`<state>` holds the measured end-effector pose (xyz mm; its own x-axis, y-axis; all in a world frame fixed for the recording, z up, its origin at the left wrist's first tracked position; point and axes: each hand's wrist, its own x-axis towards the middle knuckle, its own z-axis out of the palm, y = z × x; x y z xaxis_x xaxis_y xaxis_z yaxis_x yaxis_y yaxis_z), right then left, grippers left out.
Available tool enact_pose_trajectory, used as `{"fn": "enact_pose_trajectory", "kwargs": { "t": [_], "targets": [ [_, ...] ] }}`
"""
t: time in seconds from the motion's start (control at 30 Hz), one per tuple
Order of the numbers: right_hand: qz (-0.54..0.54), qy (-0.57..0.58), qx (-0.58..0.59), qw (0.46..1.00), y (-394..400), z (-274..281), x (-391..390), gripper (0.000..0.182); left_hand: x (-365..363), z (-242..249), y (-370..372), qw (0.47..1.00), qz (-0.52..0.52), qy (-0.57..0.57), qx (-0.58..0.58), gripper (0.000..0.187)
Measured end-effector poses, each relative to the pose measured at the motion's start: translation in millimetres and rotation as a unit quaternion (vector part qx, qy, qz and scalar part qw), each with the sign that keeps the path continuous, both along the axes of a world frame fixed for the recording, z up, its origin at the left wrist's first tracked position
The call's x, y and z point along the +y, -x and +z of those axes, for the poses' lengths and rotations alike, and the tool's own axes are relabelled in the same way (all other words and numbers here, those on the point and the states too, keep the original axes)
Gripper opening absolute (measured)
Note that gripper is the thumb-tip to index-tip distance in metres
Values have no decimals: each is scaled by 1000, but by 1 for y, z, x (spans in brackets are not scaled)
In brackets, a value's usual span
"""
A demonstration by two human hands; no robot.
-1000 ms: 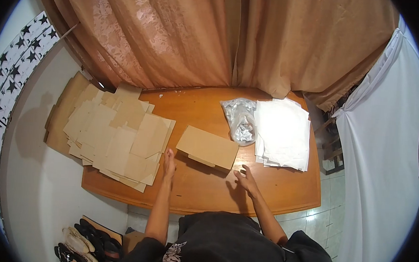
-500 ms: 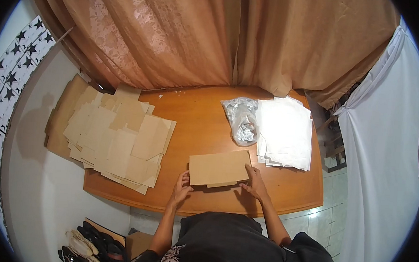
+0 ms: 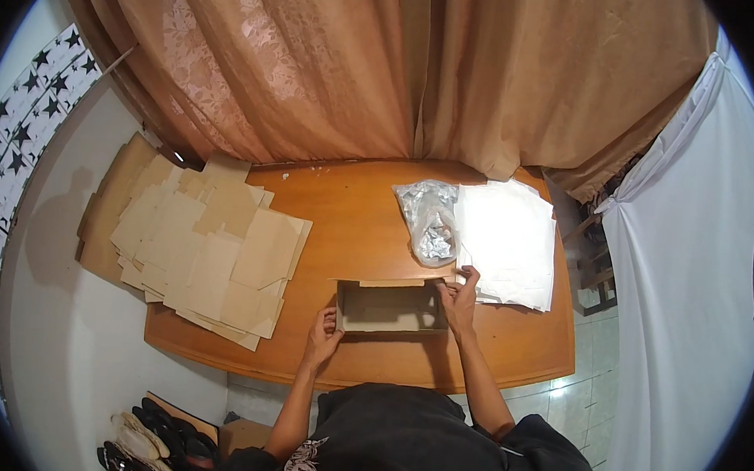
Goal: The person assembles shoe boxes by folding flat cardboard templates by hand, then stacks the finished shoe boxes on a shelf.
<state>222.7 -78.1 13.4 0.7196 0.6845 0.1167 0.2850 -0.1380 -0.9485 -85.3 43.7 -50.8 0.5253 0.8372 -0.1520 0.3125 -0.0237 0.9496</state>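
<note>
A small cardboard box [image 3: 389, 321] stands near the front edge of the wooden table, its inside now facing the camera. The raised lid is seen nearly edge-on along the far side, with a narrow flap. My left hand [image 3: 325, 334] grips the box's left side, fingers outside the wall. At the upper right corner, my right hand [image 3: 459, 297] pinches the lid and box edge between thumb and fingers. Just beyond that hand lie a clear plastic bag [image 3: 436, 230] with crumpled silvery pieces in it and a stack of white sheets [image 3: 508, 243].
Flat cardboard pieces [image 3: 203, 251] are piled on the left of the wooden table [image 3: 344, 208]. Brown curtains [image 3: 318, 68] hang behind it and a white cloth [image 3: 674, 254] at the right. Footwear [image 3: 157, 442] stands on the floor at the lower left.
The box's lid has swung up and away, showing the inside. My right hand has moved up with it, from the lower right of the box to its far right corner.
</note>
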Motion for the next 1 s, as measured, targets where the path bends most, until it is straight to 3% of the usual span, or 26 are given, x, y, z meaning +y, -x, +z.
{"fn": "enact_pose_trajectory", "kwargs": {
  "t": [0.03, 0.1, 0.17, 0.2, 0.33, 0.43, 0.5, 0.53, 0.67, 0.73, 0.83, 0.9, 0.97, 1.0],
  "targets": [
    [-37, -90, 45, 994, 0, -14, 9, 60, -1, -1, 2, 1000, -10, -10, -11, 52],
    [-9, -62, 11, 998, -9, -36, 8, 66, -6, 6, 3, 1000, -7, -14, -16, 52],
    [82, 82, -250, 961, -15, -44, 3, 69, -11, 10, 4, 1000, 9, -2, -24, 50],
    [124, -34, -157, 979, -19, -53, 6, 63, -14, 7, 4, 1000, 12, -1, -24, 50],
    [126, -29, -157, 979, -21, -69, 17, 51, -19, -3, 5, 999, 41, -32, 6, 47],
    [78, 10, -164, 983, -15, -40, 26, 48, -17, -7, 11, 997, 49, -48, 28, 46],
    [60, 189, 10, 980, -17, -33, 28, 45, -16, -4, 13, 996, 58, -57, 43, 44],
    [-9, 143, -43, 989, -8, -40, 29, 42, -19, 0, 12, 996, 67, -49, 27, 43],
    [-39, 128, -71, 988, -5, -46, 25, 41, -20, -3, 13, 998, 61, -21, 11, 42],
    [101, 123, -135, 978, -15, -71, 18, 50, -20, -2, 16, 998, 64, -15, 12, 43],
    [128, 95, -215, 963, -10, -74, 5, 59, -26, -4, 18, 998, 59, 14, 0, 48],
    [121, 44, -144, 981, -1, -58, -13, 68, -29, -1, 19, 998, 58, 33, -13, 51],
    [54, 99, 107, 988, 12, -36, -32, 73, -39, 8, 20, 998, 32, 28, -53, 62],
    [60, 114, 140, 982, 15, -36, -42, 78, -42, 5, 21, 998, 33, 31, -53, 62]
  ]
}}
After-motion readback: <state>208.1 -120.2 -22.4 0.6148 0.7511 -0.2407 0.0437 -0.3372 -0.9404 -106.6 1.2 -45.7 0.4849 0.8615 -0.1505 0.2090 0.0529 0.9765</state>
